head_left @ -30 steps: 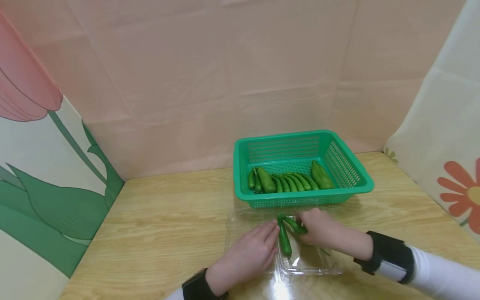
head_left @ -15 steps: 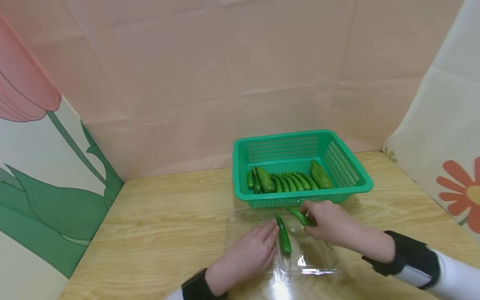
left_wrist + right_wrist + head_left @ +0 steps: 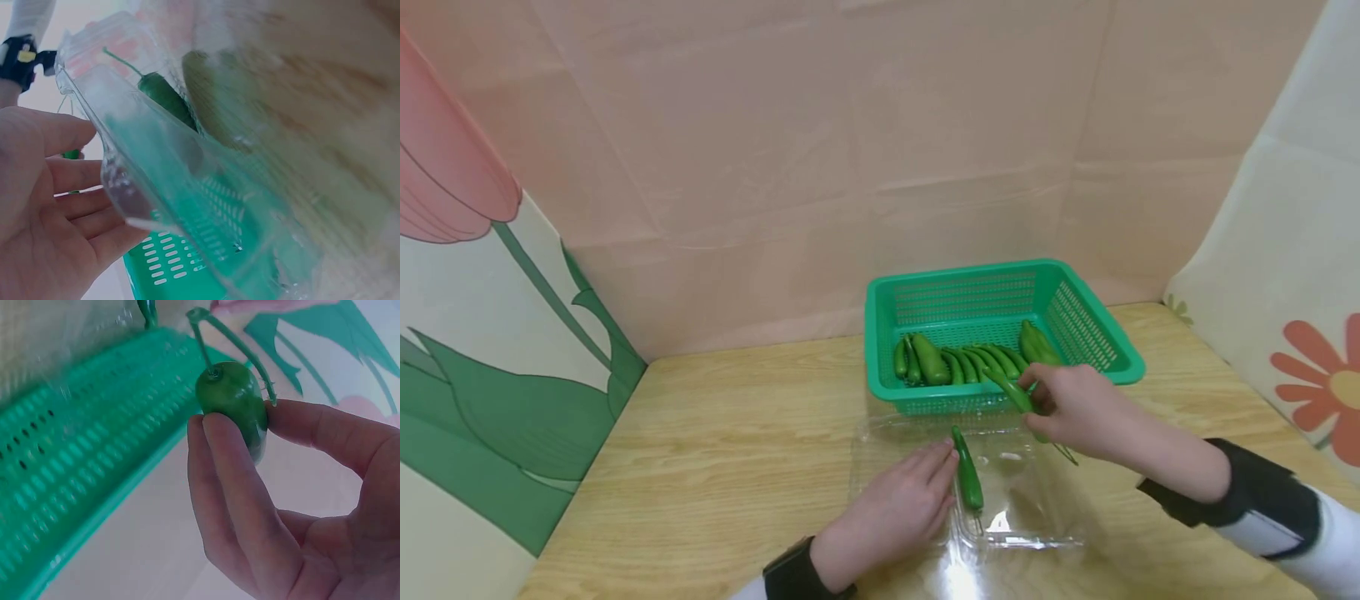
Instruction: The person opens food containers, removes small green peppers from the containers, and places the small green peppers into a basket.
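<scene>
My left hand rests at the left side of a clear plastic clamshell box, fingers fairly straight. In the left wrist view, its fingertips touch the edge of the box. One green chili pepper lies lengthwise in the box, beside those fingertips. Between thumb and fingers, my right hand pinches a second green chili pepper above the box's far right part, near the basket's front rim. The right wrist view shows this pepper's stem end, with a long bent stem.
Behind the box stands a green plastic basket holding a row of several slim green peppers and a few thicker ones. Wooden tabletop extends to the left. A pink cloth hangs at the back, with flower-printed cloths at the sides.
My right hand has lifted its chili pepper out of the box and carried it up and right, toward the basket's front rim. The left hand has stayed in place.
</scene>
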Motion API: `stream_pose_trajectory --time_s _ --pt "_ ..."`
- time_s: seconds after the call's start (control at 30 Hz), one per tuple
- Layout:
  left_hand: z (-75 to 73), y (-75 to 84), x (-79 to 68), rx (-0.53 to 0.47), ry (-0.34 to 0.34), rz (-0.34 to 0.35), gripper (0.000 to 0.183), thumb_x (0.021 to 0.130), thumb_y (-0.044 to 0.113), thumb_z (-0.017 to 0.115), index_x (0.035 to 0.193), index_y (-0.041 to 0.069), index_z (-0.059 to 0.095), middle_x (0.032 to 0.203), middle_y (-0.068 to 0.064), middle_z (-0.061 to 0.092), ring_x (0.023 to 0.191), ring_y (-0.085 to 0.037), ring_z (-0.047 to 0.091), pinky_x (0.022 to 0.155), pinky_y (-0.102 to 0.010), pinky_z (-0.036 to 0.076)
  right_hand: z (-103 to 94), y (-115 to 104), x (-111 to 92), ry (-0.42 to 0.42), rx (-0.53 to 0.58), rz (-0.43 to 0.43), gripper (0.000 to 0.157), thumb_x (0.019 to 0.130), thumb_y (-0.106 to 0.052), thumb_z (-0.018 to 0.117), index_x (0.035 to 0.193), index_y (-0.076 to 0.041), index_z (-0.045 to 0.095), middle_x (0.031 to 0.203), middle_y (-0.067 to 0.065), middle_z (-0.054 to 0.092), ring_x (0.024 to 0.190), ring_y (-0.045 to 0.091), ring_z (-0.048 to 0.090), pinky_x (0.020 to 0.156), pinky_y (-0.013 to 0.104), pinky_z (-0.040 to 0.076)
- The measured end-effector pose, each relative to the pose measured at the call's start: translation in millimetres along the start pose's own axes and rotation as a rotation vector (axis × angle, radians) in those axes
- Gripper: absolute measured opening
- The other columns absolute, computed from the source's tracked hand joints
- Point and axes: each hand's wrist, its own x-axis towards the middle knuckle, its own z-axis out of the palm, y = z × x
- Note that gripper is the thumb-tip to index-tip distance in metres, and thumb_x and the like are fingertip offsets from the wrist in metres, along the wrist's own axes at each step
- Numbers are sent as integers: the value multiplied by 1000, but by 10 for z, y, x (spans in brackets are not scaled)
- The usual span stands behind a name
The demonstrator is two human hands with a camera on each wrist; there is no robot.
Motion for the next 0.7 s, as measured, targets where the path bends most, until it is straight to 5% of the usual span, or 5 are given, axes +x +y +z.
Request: stream_pose_trajectory --time_s 0.53,0.7 --pt "-7 13 -4 -4 -26 7 55 102 37 35 141 -1 40 146 -18 42 136 -24 41 113 -33 33 -317 188 294 48 -72 22 34 78 -15 72 103 6 62 75 6 71 67 20 67 62 40 58" --pt "-5 16 -9 -6 -24 7 55 102 37 35 141 -1 39 146 -18 41 136 -24 40 113 -33 32 -381 310 478 -8 -52 69 39 80 -16 71 108 9 60 78 12 71 70 24 68 64 43 58"
